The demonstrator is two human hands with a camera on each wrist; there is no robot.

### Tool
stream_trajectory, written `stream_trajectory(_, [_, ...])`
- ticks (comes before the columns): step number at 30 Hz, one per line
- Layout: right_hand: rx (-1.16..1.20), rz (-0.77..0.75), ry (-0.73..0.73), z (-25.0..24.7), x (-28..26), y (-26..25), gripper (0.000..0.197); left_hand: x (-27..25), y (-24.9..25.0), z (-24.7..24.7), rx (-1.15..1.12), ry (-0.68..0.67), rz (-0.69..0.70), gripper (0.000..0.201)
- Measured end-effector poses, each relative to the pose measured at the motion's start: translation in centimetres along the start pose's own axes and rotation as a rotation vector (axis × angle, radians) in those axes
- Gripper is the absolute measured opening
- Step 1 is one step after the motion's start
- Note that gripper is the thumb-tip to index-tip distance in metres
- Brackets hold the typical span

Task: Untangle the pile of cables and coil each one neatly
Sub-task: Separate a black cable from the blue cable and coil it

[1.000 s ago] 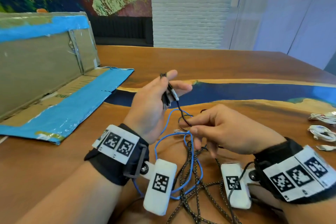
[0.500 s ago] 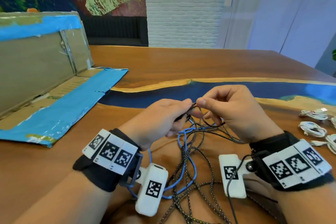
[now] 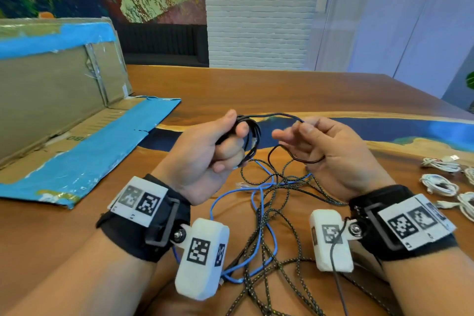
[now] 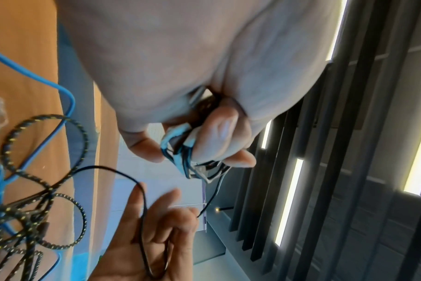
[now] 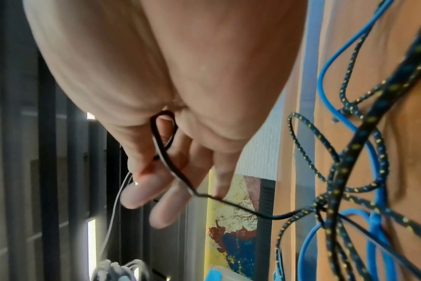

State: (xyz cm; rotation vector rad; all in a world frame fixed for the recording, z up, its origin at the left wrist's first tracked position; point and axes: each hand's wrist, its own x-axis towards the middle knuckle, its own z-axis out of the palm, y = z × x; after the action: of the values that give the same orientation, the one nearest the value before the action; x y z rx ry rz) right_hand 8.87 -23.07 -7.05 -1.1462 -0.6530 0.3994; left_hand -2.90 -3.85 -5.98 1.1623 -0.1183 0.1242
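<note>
Black thin cable (image 3: 272,117): several small loops of it sit bunched in my left hand (image 3: 202,156), and one strand arcs across to my right hand (image 3: 331,154), both raised above the desk (image 3: 256,90).
Left grip: thumb and curled fingers clamp the bundle of loops; the left wrist view shows the loops squeezed between thumb and fingertips (image 4: 231,140).
Right grip: fingers loosely spread, nearly straight, with the cable draped in a loop over them and across the palm; the right wrist view shows the strand running over the fingers (image 5: 166,199) without a firm pinch.
Change from half a second ago: then my hands met, fingertips almost touching, low over the pile; now they are apart and higher, and the coil in my left hand is visibly formed.
Change from a second ago: my left hand held only the plug end up; now it holds loops.
Remaining pile: the blue cable (image 3: 261,213) and the braided black-and-yellow cable (image 3: 289,215) lie tangled together on the desk beneath my wrists.
Finished coils: white cables (image 3: 440,185) lie bundled at the far right of the desk.
Left side: a flattened cardboard box (image 3: 51,100) with blue tape.
</note>
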Motion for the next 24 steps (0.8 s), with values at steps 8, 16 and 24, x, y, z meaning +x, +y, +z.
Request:
stream_trajectory(8, [0.002, -0.005, 0.172, -1.2, 0.5, -0.9, 0.027, -0.3, 1.0, 0.1, -0.199, 0.032, 0.061, 0.043])
stream_trajectory(16, [-0.721, 0.046, -0.168, 0.9, -0.9, -0.2, 0.017, -0.1, 1.2, 0.4, -0.313, 0.174, 0.229, 0.043])
stream_trajectory(24, [-0.664, 0.146, -0.533, 3.2, -2.5, -0.7, 0.019, 0.8, -0.8, 1.2, 0.110, 0.338, 0.212, 0.036])
